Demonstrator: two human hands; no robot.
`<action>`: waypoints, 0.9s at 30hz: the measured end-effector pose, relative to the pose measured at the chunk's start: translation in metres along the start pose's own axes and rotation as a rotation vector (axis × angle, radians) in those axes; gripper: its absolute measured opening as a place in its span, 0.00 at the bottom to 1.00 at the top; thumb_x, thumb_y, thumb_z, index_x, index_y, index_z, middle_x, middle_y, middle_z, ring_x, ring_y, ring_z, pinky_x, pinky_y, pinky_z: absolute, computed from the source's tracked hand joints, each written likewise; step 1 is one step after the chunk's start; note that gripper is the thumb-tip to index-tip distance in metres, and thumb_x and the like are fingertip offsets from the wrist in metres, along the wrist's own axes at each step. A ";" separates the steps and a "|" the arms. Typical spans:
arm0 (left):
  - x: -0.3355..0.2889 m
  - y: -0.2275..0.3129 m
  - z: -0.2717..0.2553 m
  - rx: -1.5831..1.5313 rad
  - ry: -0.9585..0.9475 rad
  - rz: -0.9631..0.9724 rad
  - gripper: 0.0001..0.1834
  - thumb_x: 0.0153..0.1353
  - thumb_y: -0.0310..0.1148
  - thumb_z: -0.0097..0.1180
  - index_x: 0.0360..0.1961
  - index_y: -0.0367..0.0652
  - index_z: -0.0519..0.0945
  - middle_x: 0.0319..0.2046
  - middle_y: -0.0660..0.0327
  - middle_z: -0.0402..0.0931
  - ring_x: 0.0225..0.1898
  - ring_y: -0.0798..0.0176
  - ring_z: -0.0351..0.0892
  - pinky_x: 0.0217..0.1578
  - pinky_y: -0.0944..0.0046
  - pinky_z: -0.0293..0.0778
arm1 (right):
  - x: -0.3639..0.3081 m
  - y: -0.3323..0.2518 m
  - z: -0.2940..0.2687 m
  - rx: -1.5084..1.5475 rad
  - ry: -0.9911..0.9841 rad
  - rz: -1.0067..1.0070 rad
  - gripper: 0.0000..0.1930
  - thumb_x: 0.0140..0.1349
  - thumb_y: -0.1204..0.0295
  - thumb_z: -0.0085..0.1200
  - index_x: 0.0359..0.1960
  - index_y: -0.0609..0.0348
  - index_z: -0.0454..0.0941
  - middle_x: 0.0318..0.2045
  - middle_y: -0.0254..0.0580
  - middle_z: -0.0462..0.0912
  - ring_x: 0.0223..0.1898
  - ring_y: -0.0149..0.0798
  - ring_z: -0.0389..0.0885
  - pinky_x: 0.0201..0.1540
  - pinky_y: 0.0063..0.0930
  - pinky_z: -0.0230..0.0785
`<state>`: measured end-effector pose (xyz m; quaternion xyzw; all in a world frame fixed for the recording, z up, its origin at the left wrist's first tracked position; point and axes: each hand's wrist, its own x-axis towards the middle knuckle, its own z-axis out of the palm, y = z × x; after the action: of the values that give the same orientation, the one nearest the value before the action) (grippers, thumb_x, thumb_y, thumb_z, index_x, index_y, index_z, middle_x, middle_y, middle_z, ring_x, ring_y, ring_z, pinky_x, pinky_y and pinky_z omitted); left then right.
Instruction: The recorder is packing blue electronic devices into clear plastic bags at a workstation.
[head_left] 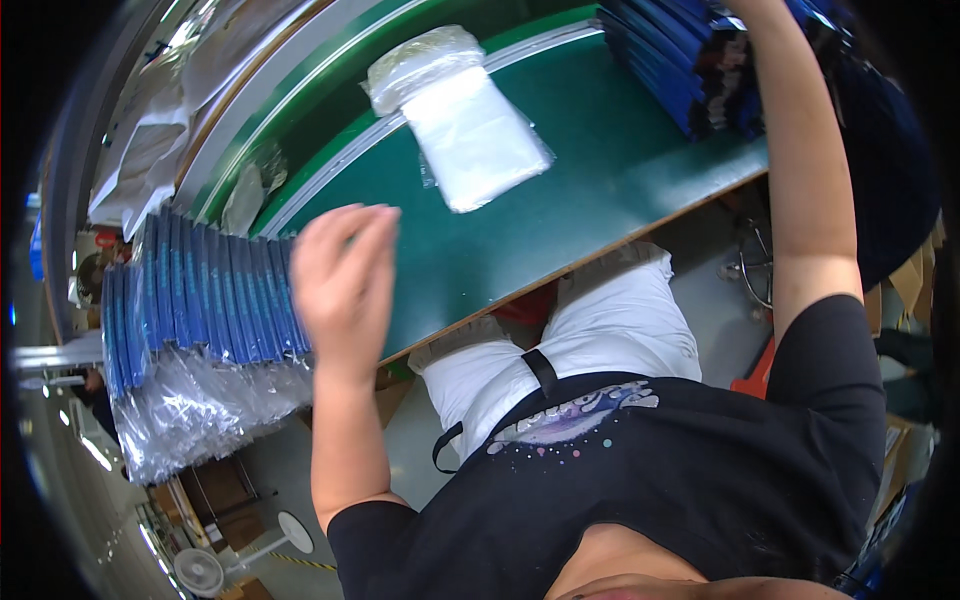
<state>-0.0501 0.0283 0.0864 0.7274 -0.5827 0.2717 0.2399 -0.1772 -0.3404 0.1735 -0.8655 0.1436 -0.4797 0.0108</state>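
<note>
Head view: my left hand hangs loosely open, fingers slack and gripping nothing, above the near edge of the green work table. Just beside it, to the left, lies a fanned row of flat blue items in clear plastic sleeves. Farther out on the table rests a stack of clear plastic bags. My right arm reaches to a far stack of dark blue flat items; that hand is out of view.
</note>
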 end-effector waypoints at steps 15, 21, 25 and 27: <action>-0.012 -0.019 0.110 -0.246 -0.279 -0.169 0.10 0.56 0.24 0.58 0.40 0.41 0.82 0.31 0.57 0.74 0.34 0.54 0.75 0.36 0.60 0.72 | -0.037 -0.059 -0.021 0.837 -0.462 0.211 0.33 0.51 0.55 0.62 0.55 0.64 0.69 0.40 0.49 0.79 0.43 0.45 0.78 0.46 0.33 0.72; -0.008 -0.012 0.110 -0.296 -0.195 -0.333 0.05 0.57 0.27 0.60 0.33 0.39 0.83 0.33 0.57 0.74 0.35 0.55 0.76 0.37 0.61 0.72 | -0.151 -0.069 0.044 1.879 -0.668 1.075 0.26 0.68 0.48 0.43 0.59 0.51 0.69 0.26 0.37 0.78 0.22 0.25 0.77 0.18 0.19 0.71; -0.012 -0.021 0.118 -0.350 -0.004 -0.337 0.05 0.53 0.28 0.64 0.32 0.39 0.85 0.35 0.59 0.72 0.34 0.62 0.73 0.36 0.66 0.70 | -0.202 -0.090 0.069 1.965 -0.635 1.035 0.22 0.62 0.67 0.56 0.53 0.69 0.68 0.41 0.44 0.79 0.35 0.31 0.81 0.40 0.25 0.76; -0.017 -0.025 0.120 -0.545 -0.010 -0.495 0.06 0.52 0.27 0.65 0.33 0.41 0.86 0.35 0.60 0.71 0.33 0.64 0.72 0.35 0.69 0.69 | -0.203 -0.110 0.062 2.132 -0.780 1.152 0.28 0.59 0.72 0.59 0.58 0.72 0.63 0.46 0.50 0.79 0.42 0.35 0.82 0.47 0.27 0.75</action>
<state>-0.0146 -0.0340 -0.0146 0.7571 -0.4410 0.0367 0.4805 -0.2003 -0.1899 -0.0105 -0.3240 0.0295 0.0024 0.9456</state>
